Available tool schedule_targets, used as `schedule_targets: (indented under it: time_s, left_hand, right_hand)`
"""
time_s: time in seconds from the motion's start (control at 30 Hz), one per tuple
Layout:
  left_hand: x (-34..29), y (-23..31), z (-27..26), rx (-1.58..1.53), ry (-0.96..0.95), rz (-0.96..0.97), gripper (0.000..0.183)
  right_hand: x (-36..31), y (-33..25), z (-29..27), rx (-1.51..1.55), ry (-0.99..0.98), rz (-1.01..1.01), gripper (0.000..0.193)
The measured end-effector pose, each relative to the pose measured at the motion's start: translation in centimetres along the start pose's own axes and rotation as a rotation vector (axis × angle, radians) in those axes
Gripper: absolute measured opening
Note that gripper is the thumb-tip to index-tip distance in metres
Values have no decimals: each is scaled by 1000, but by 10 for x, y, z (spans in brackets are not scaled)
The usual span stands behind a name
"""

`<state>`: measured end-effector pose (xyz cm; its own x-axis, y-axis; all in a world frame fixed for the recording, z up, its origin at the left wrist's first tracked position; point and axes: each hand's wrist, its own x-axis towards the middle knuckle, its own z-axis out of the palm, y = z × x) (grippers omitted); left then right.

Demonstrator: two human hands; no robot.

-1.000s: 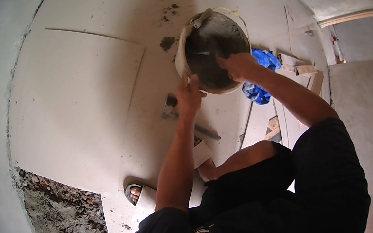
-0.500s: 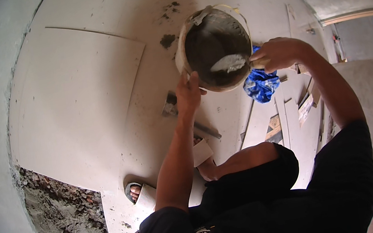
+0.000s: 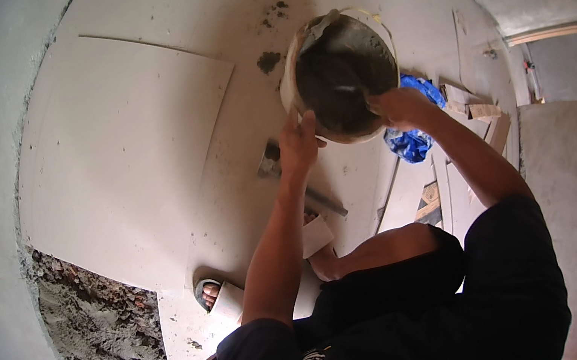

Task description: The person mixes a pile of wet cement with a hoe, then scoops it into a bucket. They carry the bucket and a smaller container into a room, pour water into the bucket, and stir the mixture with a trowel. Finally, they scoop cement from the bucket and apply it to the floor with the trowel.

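Observation:
A pale bucket (image 3: 291, 86) is tipped so that its mouth faces me, with wet grey mortar (image 3: 327, 70) coating the inside. My left hand (image 3: 300, 141) grips the near left side of the bucket, thumb up by the rim. My right hand (image 3: 400, 109) is closed round the handle of a trowel (image 3: 349, 88) at the right of the mouth. The trowel's blade is down inside the bucket, dim and partly lost in shadow and mortar.
Large pale boards (image 3: 134, 122) cover the floor, spotted with mortar. A crumpled blue bag (image 3: 411, 146) and wood offcuts (image 3: 483, 109) lie right of the bucket. A flat grey tool (image 3: 270, 160) rests near my feet. Rough mortar and soil (image 3: 99, 326) show at lower left.
My right hand has moved left and slightly down, taking the trowel from the bucket's right rim deeper into its mouth. The left hand keeps its grip on the bucket.

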<state>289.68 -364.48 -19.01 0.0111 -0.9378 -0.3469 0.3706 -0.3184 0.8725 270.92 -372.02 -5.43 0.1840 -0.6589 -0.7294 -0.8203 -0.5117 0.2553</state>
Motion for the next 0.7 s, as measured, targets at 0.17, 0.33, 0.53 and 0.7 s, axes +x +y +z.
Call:
schedule_targets:
  time_s: [0.17,0.33,0.53,0.7]
  left_hand:
    - [0,-4,0,-1,-4,24,54]
    - [0,-6,0,54,14,38,53]
    - [-2,2,8,36,43,82,50]
    - [-3,11,11,89,65,11,40]
  right_hand:
    - [-56,25,13,437,166,5,56]
    - [-75,-14,84,466,554,155,57]
    - [-88,-57,143,433,360,409,53]
    - [-127,-58,162,427,412,362,53]
